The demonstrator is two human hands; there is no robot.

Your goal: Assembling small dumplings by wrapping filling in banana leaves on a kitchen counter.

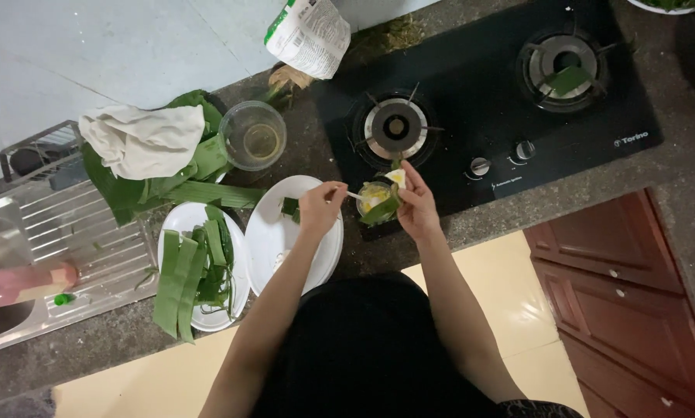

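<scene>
A folded leaf (384,207) with yellow filling is gripped by the right hand (419,203) above the desk (479,220), near the stove (487,108). A small stick (353,196) is pinched by the left hand (321,207). The filling could be spilled if the leaf is loosened.

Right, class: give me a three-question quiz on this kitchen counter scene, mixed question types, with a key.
1. True or false: the right hand holds a folded leaf with yellow filling.
2. What covers the leaves beside the glass bowl? A) cloth B) lid C) plate
3. Fill in: the left hand holds a thin ____ toward the filling.

Key: 1 true; 2 A, the cloth; 3 stick, possibly a spoon handle.
</scene>
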